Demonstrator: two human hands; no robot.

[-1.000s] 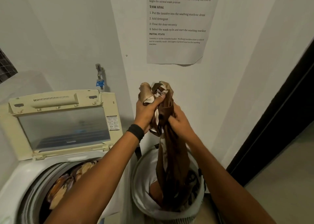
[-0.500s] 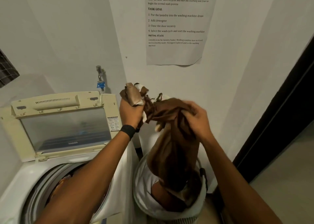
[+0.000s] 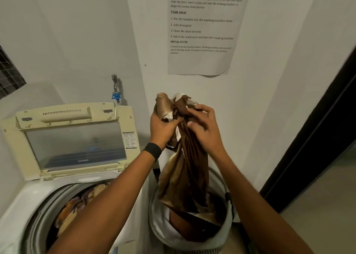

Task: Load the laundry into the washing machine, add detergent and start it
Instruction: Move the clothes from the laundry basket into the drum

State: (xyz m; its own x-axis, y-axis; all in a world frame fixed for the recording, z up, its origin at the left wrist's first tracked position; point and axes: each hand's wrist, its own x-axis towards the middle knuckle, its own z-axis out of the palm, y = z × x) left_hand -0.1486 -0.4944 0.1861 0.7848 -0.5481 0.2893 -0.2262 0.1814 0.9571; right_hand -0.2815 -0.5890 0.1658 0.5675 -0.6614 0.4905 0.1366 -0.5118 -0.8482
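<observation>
Near left: top-load washing machine (image 3: 17, 205), opening exposed, loaded laundry (image 3: 71, 211) in the drum, brown and orange patterned. Just right of it, laundry basket (image 3: 155, 215), round, pale rim, more brown fabric bunched inside.

Above the basket: brown cloth (image 3: 189, 167), satin-looking with pale patches. Long axis roughly vertical. Bunched top end points up, the rest hangs as a twisted column, and the lower end is down inside the basket among the other fabric. It's over the basket, not over the drum.

Left hand (image 3: 163, 126): fingers curled round the bunched top, tufts of cloth sticking out above the fist. Black wristband (image 3: 153, 150) on that wrist. Right hand (image 3: 206, 130): just beside the left, touching the same bunch, fingers slightly fanned and bent over the fabric, thumb pressed into it. Gripping, not flat.

Further back left: lid (image 3: 73, 143) tipped up, cream frame, clear window facing the camera.

Far: tap (image 3: 115, 88) with a blue part on the wall behind the machine, printed sheet (image 3: 200, 61) stuck higher up to the right, dark door frame (image 3: 317, 138) at far right.
</observation>
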